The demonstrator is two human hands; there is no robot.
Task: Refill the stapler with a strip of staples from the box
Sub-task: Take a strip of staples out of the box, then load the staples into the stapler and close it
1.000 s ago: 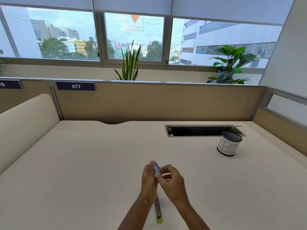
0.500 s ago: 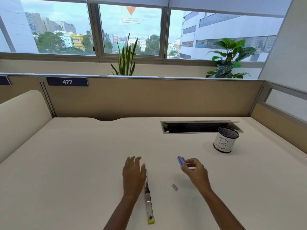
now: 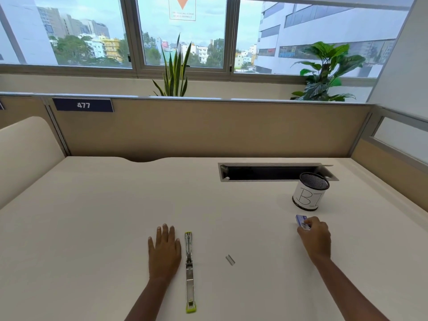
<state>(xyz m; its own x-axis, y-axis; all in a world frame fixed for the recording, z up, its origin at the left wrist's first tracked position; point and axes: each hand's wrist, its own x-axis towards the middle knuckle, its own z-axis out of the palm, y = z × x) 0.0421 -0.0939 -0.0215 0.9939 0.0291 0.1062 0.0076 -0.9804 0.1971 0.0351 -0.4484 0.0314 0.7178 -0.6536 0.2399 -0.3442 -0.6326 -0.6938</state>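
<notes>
The stapler (image 3: 190, 271) lies folded out flat on the desk, long and metallic with yellow-green ends, pointing away from me. My left hand (image 3: 164, 250) rests flat on the desk just left of it, fingers straight, not touching it. A short strip of staples (image 3: 230, 259) lies loose on the desk to the stapler's right. Further right, my right hand (image 3: 315, 237) pinches the small blue and white staple box (image 3: 301, 221) low over the desk, just in front of the cup.
A white mesh pen cup (image 3: 309, 191) marked with letters stands at the right. Behind it is an open cable slot (image 3: 273, 172) in the desk (image 3: 92, 228). Beige partition panels close off the back and both sides.
My hands have parted: the left moved from the box down flat beside the stapler. The right carried the box far to the right, toward the cup. The staple strip now lies on the desk.
</notes>
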